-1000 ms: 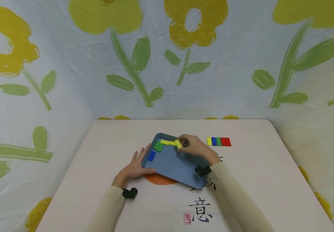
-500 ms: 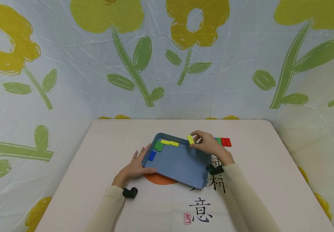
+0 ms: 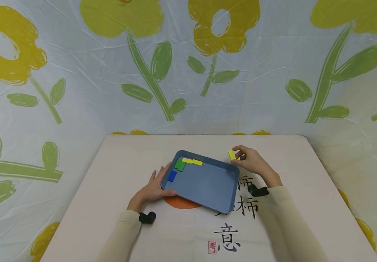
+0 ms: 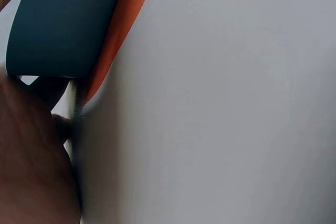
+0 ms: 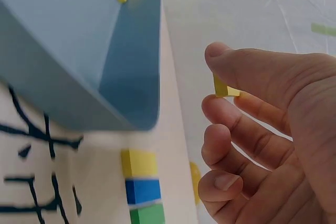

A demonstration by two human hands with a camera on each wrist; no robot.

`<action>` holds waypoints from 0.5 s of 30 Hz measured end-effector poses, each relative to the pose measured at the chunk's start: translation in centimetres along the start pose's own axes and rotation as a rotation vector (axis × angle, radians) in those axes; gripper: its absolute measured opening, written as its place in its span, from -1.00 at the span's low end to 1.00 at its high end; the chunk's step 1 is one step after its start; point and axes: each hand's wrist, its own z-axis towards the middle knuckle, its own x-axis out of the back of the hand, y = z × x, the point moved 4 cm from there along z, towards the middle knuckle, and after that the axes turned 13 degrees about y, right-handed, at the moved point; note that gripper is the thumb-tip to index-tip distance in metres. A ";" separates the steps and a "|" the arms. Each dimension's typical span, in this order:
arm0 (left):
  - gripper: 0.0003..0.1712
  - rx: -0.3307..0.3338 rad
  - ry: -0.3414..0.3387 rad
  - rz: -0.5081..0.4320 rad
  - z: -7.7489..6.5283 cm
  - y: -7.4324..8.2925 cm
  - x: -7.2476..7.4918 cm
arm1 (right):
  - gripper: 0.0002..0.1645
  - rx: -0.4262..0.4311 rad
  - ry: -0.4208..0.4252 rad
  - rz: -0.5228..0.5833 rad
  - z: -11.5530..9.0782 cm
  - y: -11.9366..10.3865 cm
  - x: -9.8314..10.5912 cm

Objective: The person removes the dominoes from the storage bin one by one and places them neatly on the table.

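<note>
My right hand point(image 3: 252, 160) pinches a yellow block point(image 3: 232, 155) between thumb and fingertips, held up just beyond the tray's far right corner. In the right wrist view this yellow block point(image 5: 224, 88) shows partly between thumb and finger. My left hand point(image 3: 153, 187) lies spread against the left end of the blue-grey tray point(image 3: 204, 185), thumb along its near rim and fingers straight along the left side. Inside the tray are two yellow blocks point(image 3: 197, 162) end to end, green blocks point(image 3: 180, 165) in the far left corner and a blue block point(image 3: 172, 176).
Outside the tray, a row with a yellow block point(image 5: 139, 163), a blue block point(image 5: 143, 191) and a green block point(image 5: 147, 214) lies on the table, mostly hidden behind my right hand in the head view. Black brush characters point(image 3: 227, 236) and an orange shape point(image 3: 181, 203) mark the tabletop.
My right hand has carried the yellow block rightward out of the tray, past its far right corner, and now covers the block row. The left hand and tray have stayed in place.
</note>
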 end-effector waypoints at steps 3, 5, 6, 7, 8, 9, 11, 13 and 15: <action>0.29 -0.004 0.000 -0.006 0.0 0.2 0.0 | -0.33 -0.006 0.002 -0.003 -0.3 0.7 0.7; 0.29 -0.003 -0.001 -0.006 0.0 0.2 0.0 | -0.34 -0.016 0.003 -0.006 -0.4 1.1 1.0; 0.29 -0.002 -0.002 -0.004 0.0 0.1 0.0 | -0.35 -0.017 0.005 -0.010 -0.5 1.4 1.2; 0.29 0.000 -0.003 -0.002 0.0 0.1 0.0 | -0.35 -0.017 0.007 -0.018 -0.6 1.6 1.4; 0.28 0.004 -0.005 -0.002 0.0 0.1 0.0 | -0.36 -0.018 0.007 -0.025 -0.7 1.8 1.6; 0.28 0.004 -0.005 -0.003 0.0 0.0 0.0 | -0.35 -0.020 0.009 -0.035 -0.7 2.0 1.7; 0.28 0.003 -0.006 0.000 0.0 0.0 0.0 | -0.36 -0.033 0.014 -0.053 -0.9 2.5 2.1; 0.29 0.003 -0.006 0.001 0.0 0.0 0.0 | -0.35 -0.045 0.018 -0.073 -1.0 3.0 2.4; 0.29 0.001 -0.005 0.003 0.0 0.0 0.0 | -0.34 -0.060 0.021 -0.086 -1.1 3.4 2.8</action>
